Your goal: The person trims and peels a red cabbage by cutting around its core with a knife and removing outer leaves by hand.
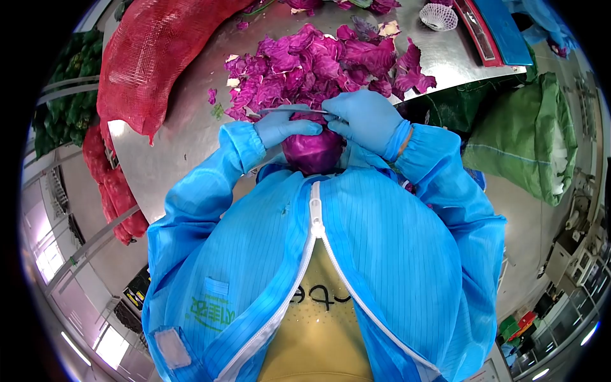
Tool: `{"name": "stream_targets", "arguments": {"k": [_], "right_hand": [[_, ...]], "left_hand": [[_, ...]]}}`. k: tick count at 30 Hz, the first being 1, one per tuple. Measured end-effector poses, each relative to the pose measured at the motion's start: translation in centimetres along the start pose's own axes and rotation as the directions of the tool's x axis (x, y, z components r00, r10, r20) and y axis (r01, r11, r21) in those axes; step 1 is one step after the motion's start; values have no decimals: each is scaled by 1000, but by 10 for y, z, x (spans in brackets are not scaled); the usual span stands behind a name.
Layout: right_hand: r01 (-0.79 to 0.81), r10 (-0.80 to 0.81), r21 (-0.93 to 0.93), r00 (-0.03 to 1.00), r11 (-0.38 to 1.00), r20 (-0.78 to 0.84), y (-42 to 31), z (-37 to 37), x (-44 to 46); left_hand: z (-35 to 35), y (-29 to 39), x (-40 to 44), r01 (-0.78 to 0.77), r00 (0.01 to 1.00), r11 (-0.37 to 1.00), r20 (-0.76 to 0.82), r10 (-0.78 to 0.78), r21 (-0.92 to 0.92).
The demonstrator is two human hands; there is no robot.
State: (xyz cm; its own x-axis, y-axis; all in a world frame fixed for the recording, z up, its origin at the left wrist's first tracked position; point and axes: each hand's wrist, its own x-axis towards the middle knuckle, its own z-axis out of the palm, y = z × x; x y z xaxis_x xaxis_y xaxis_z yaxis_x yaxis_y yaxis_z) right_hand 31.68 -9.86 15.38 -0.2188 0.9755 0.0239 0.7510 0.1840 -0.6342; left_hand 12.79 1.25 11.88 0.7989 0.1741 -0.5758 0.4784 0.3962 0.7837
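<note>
A whole red cabbage [312, 151] is held close to my chest at the table's near edge. Gloved in blue, my left hand [282, 126] wraps over the cabbage's left side. My right hand [368, 120], gloved too, is closed on the handle end of a knife; its thin blade [293, 111] lies flat across the top of the cabbage, reaching toward my left hand. Just beyond both hands, a heap of loose purple leaves [312, 63] covers the middle of the metal table [191, 121].
A full red mesh sack [149, 57] lies at the table's left. At the back right are a white foam net [438, 17] and a red and blue tray [493, 32]. A green woven sack [525, 140] stands right of the table. Another person's blue sleeve [541, 16] shows top right.
</note>
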Motion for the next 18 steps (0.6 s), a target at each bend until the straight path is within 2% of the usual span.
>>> {"name": "stream_targets", "arguments": {"k": [1,2,3,4,6,8,9,10,11,13,15,18], "right_hand": [[0,0,3,1000,1000,-2,-2,1,-1],[-13,12,-77,1000,997,-20,-7,1,-3],[-28,22,-157,999,987,-38,-11,1,-5],[-29,23,-157,999,987,-39,-13,3,-6],[-10,-14,-270,996,963,-86,-15,8,-9],[15,-35,-293,997,956,-64,-15,7,-9],[39,-56,-316,998,948,-42,-15,7,-10],[40,-56,-317,997,948,-43,-13,7,-10],[56,-63,-320,998,946,-12,-11,7,-8],[72,-70,-323,997,944,17,-5,6,-7],[87,-84,-145,996,986,31,1,6,-8],[81,-82,-85,997,993,-1,6,12,-7]], "left_hand": [[-1,-2,1,-8,1000,998,8,9,-54],[-1,-1,0,-7,1000,999,8,7,-52],[-2,0,0,34,999,999,-26,-34,-11],[-2,1,0,75,995,997,-61,-73,26],[-2,4,-1,72,996,995,-61,-68,64],[-3,4,0,70,996,992,-65,-64,100],[-5,1,1,76,993,978,-105,-56,194],[-6,-1,2,83,989,954,-142,-43,288],[-6,-2,3,81,989,954,-143,-41,290],[-3,-4,3,30,996,984,-84,-16,174],[-4,-4,5,28,997,976,-81,-10,218],[-7,-4,5,32,996,959,-85,-8,281]]}}
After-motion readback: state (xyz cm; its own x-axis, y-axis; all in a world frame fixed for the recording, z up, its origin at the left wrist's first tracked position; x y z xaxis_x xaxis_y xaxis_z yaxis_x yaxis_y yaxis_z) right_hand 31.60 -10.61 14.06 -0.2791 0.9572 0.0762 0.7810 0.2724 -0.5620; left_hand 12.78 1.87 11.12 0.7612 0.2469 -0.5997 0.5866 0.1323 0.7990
